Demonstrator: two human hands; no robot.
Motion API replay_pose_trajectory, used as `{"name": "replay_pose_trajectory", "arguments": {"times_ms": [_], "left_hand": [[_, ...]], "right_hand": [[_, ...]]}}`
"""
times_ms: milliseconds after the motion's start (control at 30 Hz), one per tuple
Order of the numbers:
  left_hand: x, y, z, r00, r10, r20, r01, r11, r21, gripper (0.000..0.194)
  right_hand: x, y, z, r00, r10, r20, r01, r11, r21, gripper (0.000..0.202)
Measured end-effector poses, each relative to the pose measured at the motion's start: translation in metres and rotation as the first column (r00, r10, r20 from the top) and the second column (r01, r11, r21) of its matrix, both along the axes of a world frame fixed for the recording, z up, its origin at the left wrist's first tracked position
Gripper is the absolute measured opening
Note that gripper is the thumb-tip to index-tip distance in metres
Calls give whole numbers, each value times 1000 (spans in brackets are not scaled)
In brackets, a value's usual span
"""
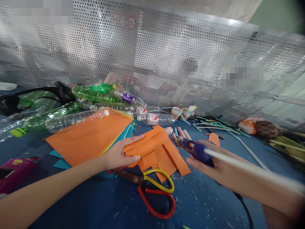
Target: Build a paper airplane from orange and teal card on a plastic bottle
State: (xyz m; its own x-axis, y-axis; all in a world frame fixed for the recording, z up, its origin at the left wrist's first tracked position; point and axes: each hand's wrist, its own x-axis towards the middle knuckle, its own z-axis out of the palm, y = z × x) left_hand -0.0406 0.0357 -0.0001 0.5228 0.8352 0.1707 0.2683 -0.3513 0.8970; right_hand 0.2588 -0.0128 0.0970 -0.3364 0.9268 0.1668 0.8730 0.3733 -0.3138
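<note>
My left hand (114,155) is closed round a plastic bottle wrapped in orange paper (146,142), thumb below and fingers above. Only the bottle's clear neck and pale cap (169,130) show at the right end. In my right hand (221,167) is a dark blue glue gun (199,152), its nozzle pointing left, close to the capped end. A long white glue stick (247,162), blurred, trails from the gun's rear. Under the wrapped bottle lie cut pieces of orange paper (170,159). Scissors (158,184) with one yellow and one red handle lie just below them.
Orange sheets (92,136) cover yellow and blue ones at left. Clear and green bottles (95,94) crowd the back, before a perforated metal screen (154,47). A magenta tool (15,173) lies far left. Chalk-like sticks (182,133), thin strips (221,125) and a black cord (244,206) are at right.
</note>
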Motion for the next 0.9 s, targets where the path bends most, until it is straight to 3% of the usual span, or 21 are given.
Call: {"name": "replay_pose_trajectory", "arguments": {"times_ms": [100,200,333,433,533,667,800,900], "left_hand": [[0,1,-1,1000,7,4,-7,1000,9,63],[-1,4,0,998,45,-35,-43,997,57,66],[-3,7,3,996,77,-38,-73,992,99,65],[-4,9,5,998,62,-14,-61,995,77,64],[-4,11,5,999,43,-10,-42,996,80,64],[-3,13,6,999,2,-45,3,994,110,66],[-4,13,7,991,-70,-110,83,989,119,65],[-5,12,7,985,-137,-109,149,983,111,64]], "right_hand": [[14,-7,-5,962,141,235,-119,987,-106,28],[24,-3,-21,931,89,354,-97,995,3,29],[34,11,-54,898,67,435,-136,982,129,37],[41,15,-80,885,42,463,-128,979,156,34],[49,12,-92,904,52,424,-109,988,110,28],[48,11,-74,927,95,363,-95,995,-18,29],[19,21,-43,978,-25,205,1,993,116,35],[-9,30,-33,985,136,110,-157,965,210,61]]}}
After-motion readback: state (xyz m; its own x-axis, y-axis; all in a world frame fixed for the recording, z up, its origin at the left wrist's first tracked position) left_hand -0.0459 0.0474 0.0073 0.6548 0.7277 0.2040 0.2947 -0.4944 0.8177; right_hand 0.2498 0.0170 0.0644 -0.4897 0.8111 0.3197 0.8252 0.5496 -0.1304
